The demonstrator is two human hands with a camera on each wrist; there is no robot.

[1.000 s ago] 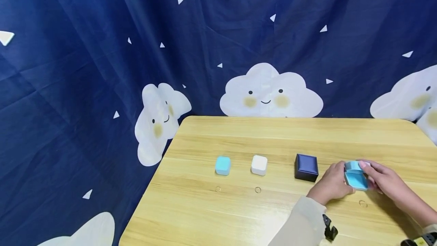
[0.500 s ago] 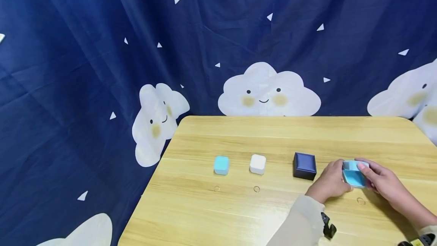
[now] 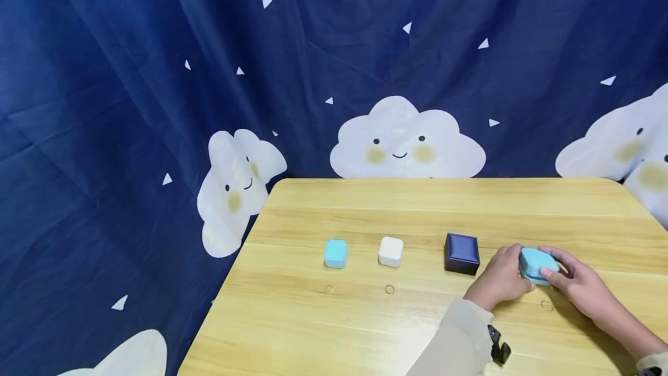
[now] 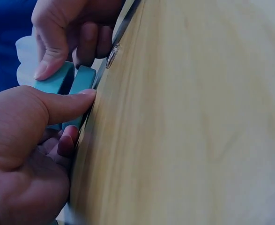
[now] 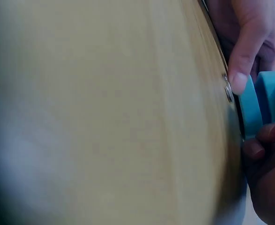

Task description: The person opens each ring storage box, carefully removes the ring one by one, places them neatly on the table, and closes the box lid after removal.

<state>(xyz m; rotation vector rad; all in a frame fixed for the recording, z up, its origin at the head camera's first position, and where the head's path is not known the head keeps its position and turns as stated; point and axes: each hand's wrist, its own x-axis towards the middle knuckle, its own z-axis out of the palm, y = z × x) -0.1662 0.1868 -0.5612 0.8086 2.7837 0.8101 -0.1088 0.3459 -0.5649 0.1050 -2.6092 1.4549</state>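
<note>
At the right of the table, a turquoise ring box [image 3: 537, 261] is between my two hands, its lid nearly down with a narrow dark gap above the base. My left hand [image 3: 501, 278] grips the base from the left, thumb along its front in the left wrist view. From the other side my right hand [image 3: 581, 288] holds the lid [image 4: 55, 80], thumb pressed on it. A thin ring [image 3: 546, 306] lies on the table just in front of the box. The inside of the box is hidden.
Left of my hands stand a navy ring box [image 3: 462, 253], a white box [image 3: 391, 251] and a smaller turquoise box [image 3: 336, 253], all shut. One ring [image 3: 389, 289] lies before the white box, another ring [image 3: 329, 289] before the small turquoise one. A blue curtain [image 3: 313, 45] hangs behind the table [image 3: 313, 329].
My right hand has swung the lid of the turquoise ring box down from raised, so its blue inside no longer shows. My left hand keeps its grip on the base. The view shifted slightly.
</note>
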